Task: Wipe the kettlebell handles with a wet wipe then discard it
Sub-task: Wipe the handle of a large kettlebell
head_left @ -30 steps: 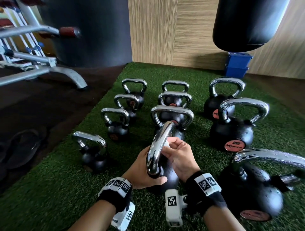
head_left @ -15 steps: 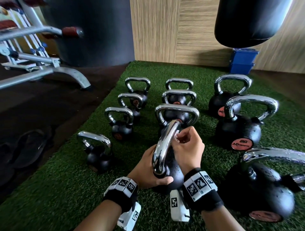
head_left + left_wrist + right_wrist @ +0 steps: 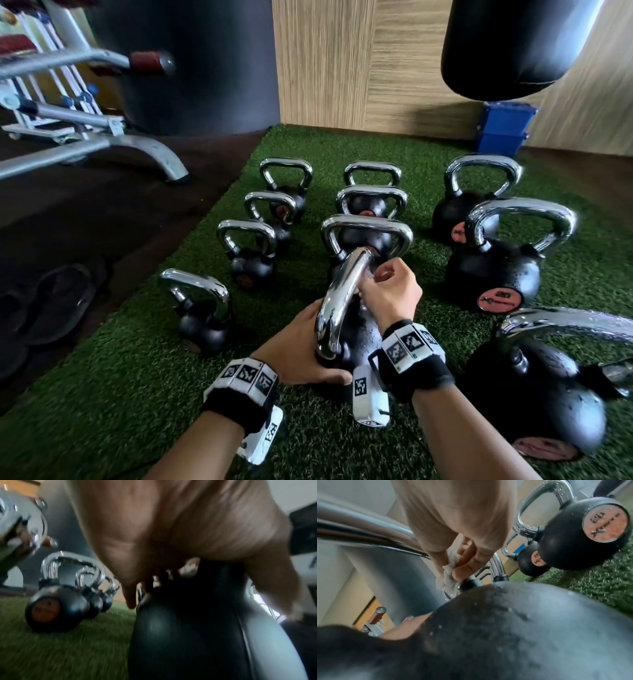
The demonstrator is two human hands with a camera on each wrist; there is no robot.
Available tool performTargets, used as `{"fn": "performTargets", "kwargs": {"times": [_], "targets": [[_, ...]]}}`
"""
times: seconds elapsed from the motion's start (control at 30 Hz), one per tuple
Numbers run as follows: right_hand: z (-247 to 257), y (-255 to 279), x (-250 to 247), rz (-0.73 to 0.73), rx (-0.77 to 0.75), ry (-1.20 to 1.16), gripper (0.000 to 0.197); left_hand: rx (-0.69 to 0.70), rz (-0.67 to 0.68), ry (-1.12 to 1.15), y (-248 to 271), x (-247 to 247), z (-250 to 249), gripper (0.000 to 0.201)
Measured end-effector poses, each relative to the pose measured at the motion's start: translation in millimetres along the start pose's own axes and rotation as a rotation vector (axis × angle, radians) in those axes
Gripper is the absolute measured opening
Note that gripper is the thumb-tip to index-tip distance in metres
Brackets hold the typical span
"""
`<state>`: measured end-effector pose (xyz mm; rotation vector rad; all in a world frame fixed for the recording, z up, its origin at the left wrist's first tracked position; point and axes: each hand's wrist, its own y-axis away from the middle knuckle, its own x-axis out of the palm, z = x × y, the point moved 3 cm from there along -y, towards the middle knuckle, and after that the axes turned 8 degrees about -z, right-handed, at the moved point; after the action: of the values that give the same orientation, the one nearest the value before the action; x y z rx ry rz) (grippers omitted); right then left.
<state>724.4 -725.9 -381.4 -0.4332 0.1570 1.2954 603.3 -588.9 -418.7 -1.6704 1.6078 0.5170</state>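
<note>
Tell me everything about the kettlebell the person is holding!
The kettlebell is a round black ball with a thick, shiny silver handle looping over its top. It stands on green fake grass, nearest the person in the middle row, its handle seen edge-on. Tiny water droplets speckle the black body. The left hand rests against its left side, thumb across the front. The right hand pinches a crumpled white wipe against the far end of the handle, near where it joins the ball.
</note>
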Motion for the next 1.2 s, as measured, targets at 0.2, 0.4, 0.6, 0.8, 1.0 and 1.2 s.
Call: {"fn": "performTargets", "kwargs": {"times": [0.2,0.4,0.6,0.8,1.0,1.2], "targets": [[1,-2,-1,0.143,0.070,0.093,0.043,-0.209,0.039,0.062,10,-52,-20,0.135],[31,-24,-17,0.411,-0.434,0.214,0.071,-0.027,-0.348,-0.214,-6,-56,-78,0.085],[47,-29,-26,0.501,-0.601,0.375,0.050,-0.089,-0.246,-0.133,-13,-64,-76,0.085],[42,-21,-56,0.439,-0.604,0.425,0.039,-0.073,0.024,-0.188,-32,-100,-50,0.104],[39,5,-83,0.334,-0.570,0.383,0.010,0.046,0.165,-0.275,-52,-115,-37,0.103],[40,36,-101,0.339,-0.545,0.315,0.013,0.075,0.192,-0.360,-67,-127,-33,0.095]]}}
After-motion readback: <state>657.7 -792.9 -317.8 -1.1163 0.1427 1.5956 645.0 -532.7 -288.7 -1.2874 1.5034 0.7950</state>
